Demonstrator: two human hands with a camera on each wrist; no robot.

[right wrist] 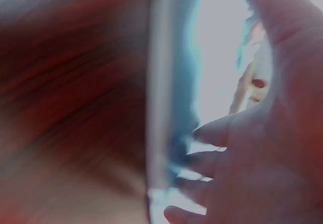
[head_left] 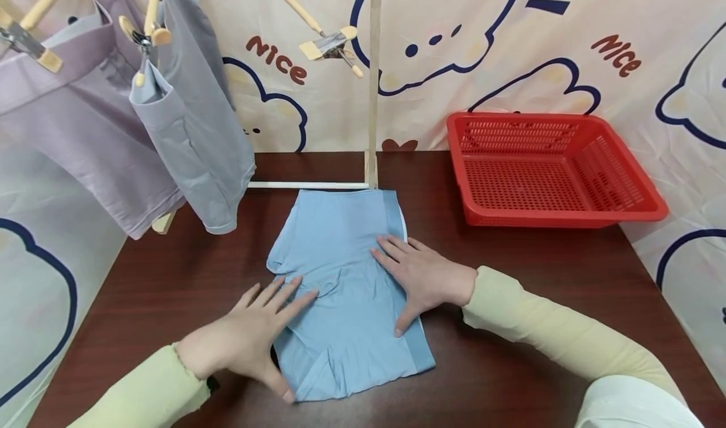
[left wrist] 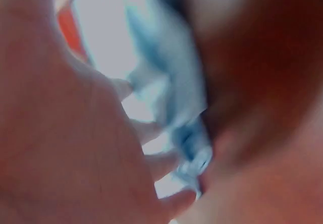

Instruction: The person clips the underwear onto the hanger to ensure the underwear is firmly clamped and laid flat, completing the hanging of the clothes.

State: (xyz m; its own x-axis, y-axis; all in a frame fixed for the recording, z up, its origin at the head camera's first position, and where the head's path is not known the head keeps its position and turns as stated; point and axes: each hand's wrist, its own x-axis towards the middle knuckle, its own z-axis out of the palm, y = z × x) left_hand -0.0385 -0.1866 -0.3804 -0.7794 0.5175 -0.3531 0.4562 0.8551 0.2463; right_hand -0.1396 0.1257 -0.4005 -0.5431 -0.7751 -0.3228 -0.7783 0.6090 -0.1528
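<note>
A pair of light blue shorts (head_left: 351,327) lies spread on the table, its waistband along the right side and small wrinkles across the middle. My left hand (head_left: 244,333) rests at the garment's left edge, fingers spread and fairly straight, thumb near the lower corner. On the opposite side my right hand (head_left: 425,273) lies over the waistband edge, its fingers extended onto the fabric. In the left wrist view, blurred blue fabric (left wrist: 186,82) shows beyond the fingers. The right wrist view shows the shorts' edge (right wrist: 184,82) running alongside the right hand (right wrist: 252,168).
A red plastic basket (head_left: 516,182) stands at the back right of the dark wooden table (head_left: 539,377). Purple shorts (head_left: 96,113) and grey-blue shorts (head_left: 198,138) hang from clip hangers at the left. An upright wooden post (head_left: 374,81) and another hanger clip (head_left: 329,43) are behind the garment.
</note>
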